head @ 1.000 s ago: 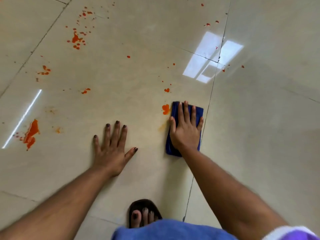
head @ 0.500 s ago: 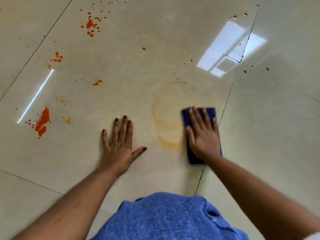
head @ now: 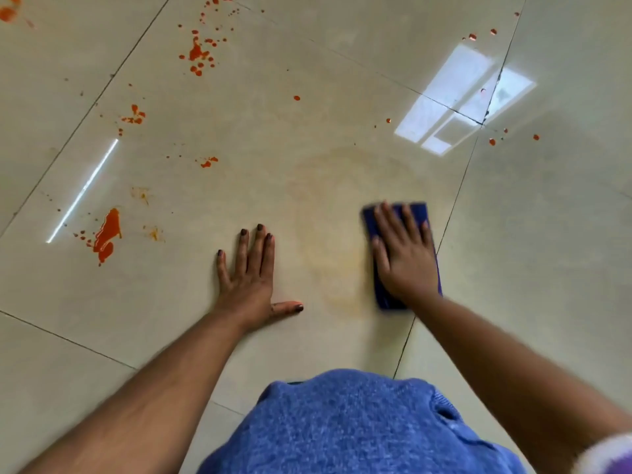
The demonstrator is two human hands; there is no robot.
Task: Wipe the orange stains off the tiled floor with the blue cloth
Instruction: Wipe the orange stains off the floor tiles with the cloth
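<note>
Right hand (head: 405, 265), fingers apparently straight though blurred, presses blue cloth (head: 383, 295); left hand (head: 251, 278) flat.

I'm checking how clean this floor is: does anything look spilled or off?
Yes. Orange splatters mark the tiled floor: a big blot far left, a cluster at top, and drops near the window glare. A faint yellowish smear lies left of the blue cloth under the flat right hand.

The cloth (head: 379, 220) was dark blue. The floor (head: 307, 80) was cream with orange stains (head: 107, 234). Left of the cloth, a pale yellow smear (head: 338, 254).
</note>
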